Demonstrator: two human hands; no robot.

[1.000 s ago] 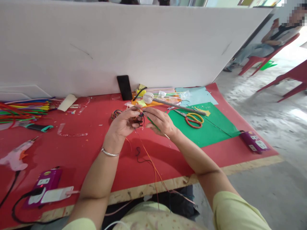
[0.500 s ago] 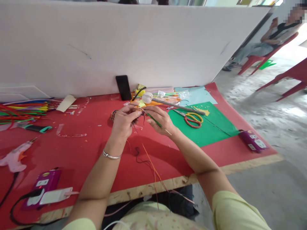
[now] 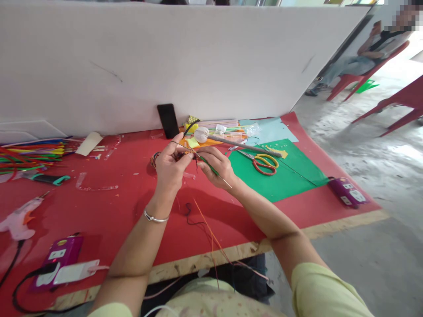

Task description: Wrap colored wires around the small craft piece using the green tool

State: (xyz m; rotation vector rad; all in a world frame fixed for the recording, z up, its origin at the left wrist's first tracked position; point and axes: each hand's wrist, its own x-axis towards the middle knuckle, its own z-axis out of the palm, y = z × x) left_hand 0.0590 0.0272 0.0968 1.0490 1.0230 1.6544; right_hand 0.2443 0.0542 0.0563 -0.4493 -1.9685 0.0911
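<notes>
My left hand [image 3: 170,171] is closed in a pinch on a small piece of orange and dark threadwork [image 3: 181,155], mostly covered by the fingers. In my right hand [image 3: 220,166] is a slim crochet hook [image 3: 211,167] with a green grip and a thin metal end that points back toward my wrist. The hook's other end meets the threadwork between both hands. A bundle of dark and coloured thread [image 3: 154,159] lies just left of my left hand. Loose orange thread [image 3: 205,220] trails over the table's front edge toward my lap.
Scissors [image 3: 264,164] lie on a green sheet [image 3: 284,187] to the right. A phone [image 3: 168,121] leans on the white board [image 3: 198,57]. On the left are a glue gun [image 3: 21,218], a purple power strip [image 3: 71,248] and coloured pipe cleaners [image 3: 33,154]. A person sits far right.
My left index finger has lifted and points upward more. Both hands remain together at the threadwork, and the hook has shifted slightly. The whole view has moved a little.
</notes>
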